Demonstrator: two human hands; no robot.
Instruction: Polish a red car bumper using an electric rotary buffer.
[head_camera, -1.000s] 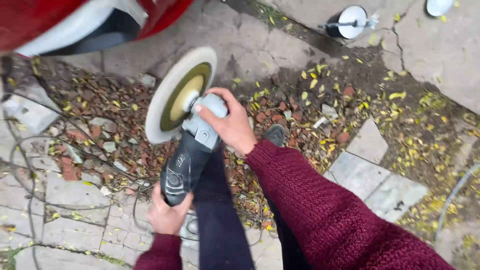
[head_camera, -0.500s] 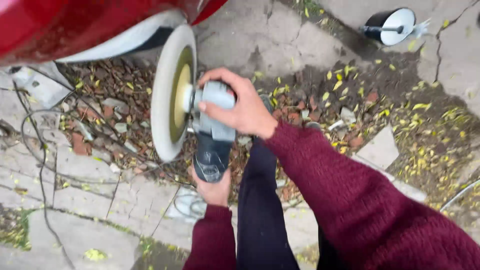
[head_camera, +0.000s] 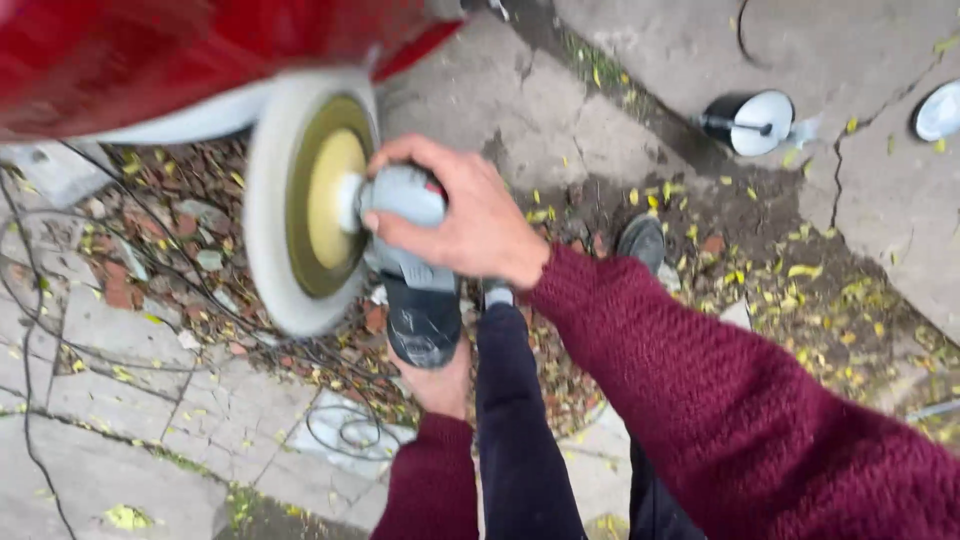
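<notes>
Cracked paving stones (head_camera: 120, 400), strewn with dead leaves and bits of red brick, spread beneath a person in a maroon knitted sweater who holds a power polisher (head_camera: 415, 290) near the middle of the view. Its round, pale buffing pad (head_camera: 275, 200) stands on edge at nine o'clock from the tool's grey head, with the top rim just under a red car body panel (head_camera: 150, 50) that fills the eleven o'clock corner; whether pad and panel touch cannot be made out through the blur. One right hand (head_camera: 465, 215) is closed over the grey head of the machine, fingers wrapped across its top. At six o'clock from it, the left hand (head_camera: 440, 385) grips the dark rear end of the body from below, mostly hidden by the tool. Thin black cables (head_camera: 70, 290) trail over the leaves at nine o'clock. Dark trouser legs and a black shoe (head_camera: 642, 240) show just past the right wrist. Toward one o'clock, a black car mirror housing (head_camera: 750, 122) lies on grey concrete, well apart from the tool.
</notes>
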